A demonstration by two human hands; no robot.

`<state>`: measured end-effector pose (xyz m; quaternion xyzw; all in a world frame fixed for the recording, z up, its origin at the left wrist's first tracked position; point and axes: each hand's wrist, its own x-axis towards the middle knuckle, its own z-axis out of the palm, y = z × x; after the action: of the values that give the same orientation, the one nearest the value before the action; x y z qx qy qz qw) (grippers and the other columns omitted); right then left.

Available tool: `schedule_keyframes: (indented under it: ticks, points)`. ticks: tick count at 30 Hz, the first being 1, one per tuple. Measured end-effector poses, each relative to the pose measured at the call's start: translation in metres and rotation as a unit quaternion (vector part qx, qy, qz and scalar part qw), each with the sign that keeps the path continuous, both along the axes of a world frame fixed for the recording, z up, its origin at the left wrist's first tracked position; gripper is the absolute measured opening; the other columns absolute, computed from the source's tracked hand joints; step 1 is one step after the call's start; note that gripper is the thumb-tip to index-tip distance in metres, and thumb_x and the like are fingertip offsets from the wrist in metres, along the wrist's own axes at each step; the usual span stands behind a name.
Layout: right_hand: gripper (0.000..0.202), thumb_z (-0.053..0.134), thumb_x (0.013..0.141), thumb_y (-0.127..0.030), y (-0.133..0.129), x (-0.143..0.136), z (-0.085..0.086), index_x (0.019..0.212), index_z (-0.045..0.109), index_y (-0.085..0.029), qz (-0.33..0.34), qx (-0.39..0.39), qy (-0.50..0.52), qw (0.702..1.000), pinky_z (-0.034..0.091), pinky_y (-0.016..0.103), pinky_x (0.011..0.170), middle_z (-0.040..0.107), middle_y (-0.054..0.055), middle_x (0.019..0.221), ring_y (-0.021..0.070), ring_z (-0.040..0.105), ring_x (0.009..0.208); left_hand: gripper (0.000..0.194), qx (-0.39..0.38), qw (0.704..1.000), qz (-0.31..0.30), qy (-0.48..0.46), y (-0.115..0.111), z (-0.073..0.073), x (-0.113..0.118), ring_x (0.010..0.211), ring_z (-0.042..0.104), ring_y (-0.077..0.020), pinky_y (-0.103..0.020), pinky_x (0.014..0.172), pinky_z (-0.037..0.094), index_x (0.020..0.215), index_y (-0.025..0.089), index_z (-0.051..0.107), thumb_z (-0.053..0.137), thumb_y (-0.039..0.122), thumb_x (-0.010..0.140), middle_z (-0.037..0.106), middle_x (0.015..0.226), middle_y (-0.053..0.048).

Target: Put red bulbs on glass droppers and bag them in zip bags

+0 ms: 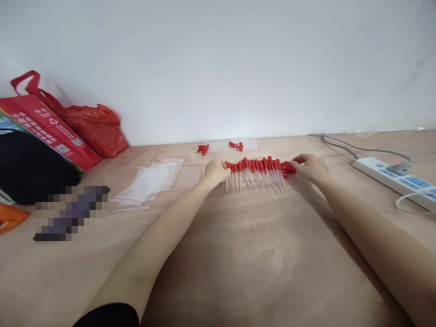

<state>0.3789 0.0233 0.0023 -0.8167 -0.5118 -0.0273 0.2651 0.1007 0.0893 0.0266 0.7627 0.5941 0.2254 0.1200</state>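
Note:
A row of glass droppers [254,175] with red rubber bulbs lies side by side on the wooden table, bulbs toward the wall and tips toward me. My left hand [216,172] is at the row's left end, fingers curled closed around a dropper whose red bulb shows by the thumb; its fingertips are partly hidden. At the right end, loose red rubber bulbs [289,168] form a small pile. Thumb and fingers of my right hand [310,167] are pinched at the edge of that pile, on a bulb. Bare glass tubes [191,177] lie left of my left hand.
Clear zip bags [150,181] lie to the left. Behind the row are another bag [220,146] and more red bulbs [203,149]. A power strip [395,179] with cables sits right. Red bags [95,129], a black item [37,165] and a pixelated object [73,215] occupy the far left.

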Motion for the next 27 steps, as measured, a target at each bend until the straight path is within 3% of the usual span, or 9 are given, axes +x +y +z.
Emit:
schedule_keyframes:
  ticks: [9,18,21,27]
  points:
    - [0.023,0.054,0.069,-0.038,0.0,0.0,-0.002,0.078,0.066,-0.02,0.05,-0.039,0.007,0.998,0.034,0.026,0.051,0.066,0.006,0.079,0.0173,0.057,0.064,0.01,-0.03,0.998,-0.018,0.044,-0.003,-0.003,-0.005,0.067,0.059,-0.0163,-0.024,0.062,0.043,0.072,0.017,0.059,0.059,0.025,0.066,0.064,0.069,-0.003]
    - [0.022,0.053,0.07,-0.038,0.002,0.003,-0.004,0.074,0.066,-0.02,0.062,-0.066,-0.004,0.996,0.035,0.027,0.05,0.066,0.006,0.074,0.0184,0.057,0.063,0.01,-0.046,0.99,0.062,0.12,0.014,0.02,-0.066,0.074,0.06,-0.0218,-0.029,0.068,0.044,0.069,0.014,0.063,0.059,0.023,0.067,0.064,0.074,-0.008]
    - [0.021,0.054,0.07,-0.037,0.003,0.005,-0.005,0.074,0.066,-0.02,0.068,-0.068,-0.008,0.995,0.035,0.027,0.052,0.066,0.006,0.073,0.0181,0.057,0.062,0.011,-0.049,0.988,0.068,0.133,0.017,0.016,-0.071,0.078,0.061,-0.0225,-0.029,0.071,0.044,0.068,0.015,0.063,0.061,0.025,0.067,0.065,0.075,-0.008]
    - [0.016,0.058,0.066,-0.033,0.004,0.006,-0.005,0.073,0.066,-0.021,0.098,-0.067,-0.001,0.993,0.037,0.027,0.054,0.066,0.005,0.076,0.018,0.057,0.064,0.02,-0.057,0.985,0.087,0.134,0.025,0.001,-0.058,0.091,0.059,-0.0308,-0.036,0.075,0.044,0.07,0.014,0.063,0.066,0.033,0.063,0.065,0.086,-0.016]
